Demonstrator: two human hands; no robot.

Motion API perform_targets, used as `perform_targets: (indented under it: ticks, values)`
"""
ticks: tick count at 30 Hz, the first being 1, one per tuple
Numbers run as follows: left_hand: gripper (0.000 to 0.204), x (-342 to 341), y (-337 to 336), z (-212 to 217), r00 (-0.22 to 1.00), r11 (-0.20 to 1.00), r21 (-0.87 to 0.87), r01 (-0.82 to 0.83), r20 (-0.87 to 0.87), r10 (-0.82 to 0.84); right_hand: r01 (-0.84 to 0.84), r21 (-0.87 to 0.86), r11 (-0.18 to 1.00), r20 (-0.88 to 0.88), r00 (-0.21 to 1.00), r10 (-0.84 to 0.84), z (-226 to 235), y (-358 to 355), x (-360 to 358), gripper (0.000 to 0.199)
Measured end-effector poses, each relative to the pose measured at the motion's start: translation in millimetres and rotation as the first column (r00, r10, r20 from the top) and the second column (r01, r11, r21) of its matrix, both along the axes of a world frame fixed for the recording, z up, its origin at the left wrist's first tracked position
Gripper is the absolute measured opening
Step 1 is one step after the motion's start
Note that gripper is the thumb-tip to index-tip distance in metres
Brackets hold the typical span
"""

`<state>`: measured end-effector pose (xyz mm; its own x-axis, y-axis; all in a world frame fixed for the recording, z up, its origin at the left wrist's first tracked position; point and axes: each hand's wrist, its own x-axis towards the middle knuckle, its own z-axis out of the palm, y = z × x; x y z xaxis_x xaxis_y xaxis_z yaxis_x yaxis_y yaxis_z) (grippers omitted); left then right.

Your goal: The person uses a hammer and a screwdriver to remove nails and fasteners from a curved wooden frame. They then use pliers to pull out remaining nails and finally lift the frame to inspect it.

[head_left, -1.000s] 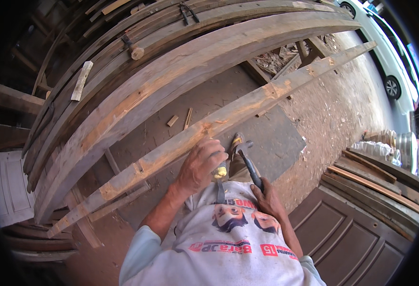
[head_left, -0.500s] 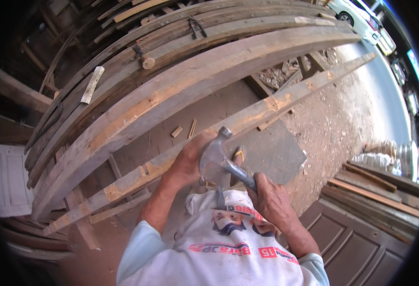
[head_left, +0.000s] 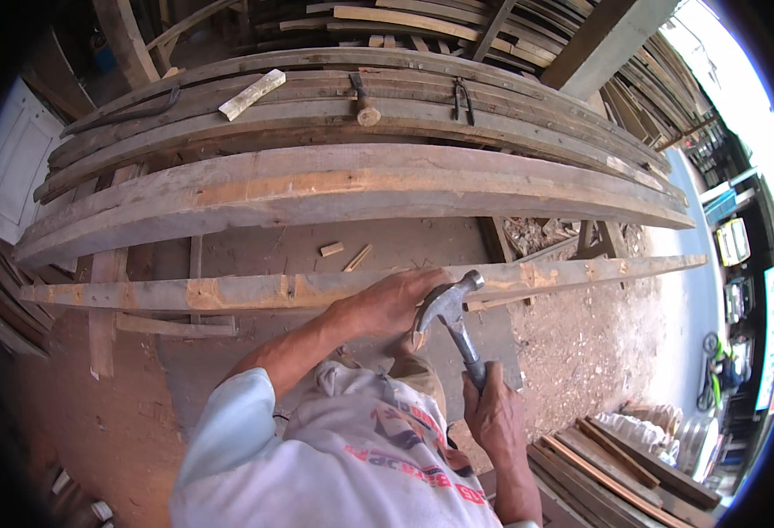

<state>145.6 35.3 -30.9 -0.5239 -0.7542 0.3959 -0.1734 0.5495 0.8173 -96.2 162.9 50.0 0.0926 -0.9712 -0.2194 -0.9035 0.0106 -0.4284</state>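
Observation:
My right hand [head_left: 496, 410] is closed round the dark lower part of a claw hammer's handle. The steel claw hammer [head_left: 450, 308] is tilted, head up and left, its claws pointing down beside my left hand. My left hand [head_left: 402, 297] is at the narrow wooden beam [head_left: 325, 286], overlapping its near side. The hammer head hides part of that hand, and its fingers cannot be made out. The beam runs left to right in front of me, with lighter, chipped patches along it.
Beyond lies a thick curved timber [head_left: 317, 187], then more long planks bearing a mallet [head_left: 367, 110], pincers [head_left: 463, 101] and a pale wood offcut [head_left: 252, 95]. Small wood scraps [head_left: 358, 257] lie on the floor. Stacked boards [head_left: 598, 462] stand at the lower right, near a road with vehicles.
My view has turned to the right, so the beams now run more level across it. The right hand still grips the hammer, and the left hand stays by the beam near the hammer head.

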Motion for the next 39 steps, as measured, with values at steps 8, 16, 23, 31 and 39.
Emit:
perform_targets:
  ticks: [8,16,23,31,39]
  values:
    - [0.039,1.3,7.8,-1.3,0.997,0.985,0.163,-0.057,0.066,0.047,0.513,-0.589,0.625,0.775,0.578,0.256,51.3,19.5,0.0,0.038]
    - [0.046,3.0,-7.7,3.7,0.992,0.985,0.156,-0.079,0.105,0.063,0.103,-0.011,0.995,0.022,0.994,-0.103,-11.6,-2.7,1.3,0.03]
    - [0.047,-15.0,7.9,20.4,0.988,0.99,0.047,-0.133,-0.072,0.136,0.39,-0.11,0.914,0.396,0.861,-0.32,-21.0,9.4,-10.3,0.031]
    - [0.022,-35.9,1.2,1.5,0.939,0.948,0.148,-0.281,-0.161,0.304,0.45,0.117,0.885,0.417,0.787,-0.455,-51.6,-21.2,-25.0,0.037]
    - [0.035,-19.8,17.2,-24.4,0.797,0.914,0.254,-0.315,-0.452,0.4,0.545,0.224,0.808,0.563,0.605,-0.563,-99.1,-11.9,-34.7,0.041]
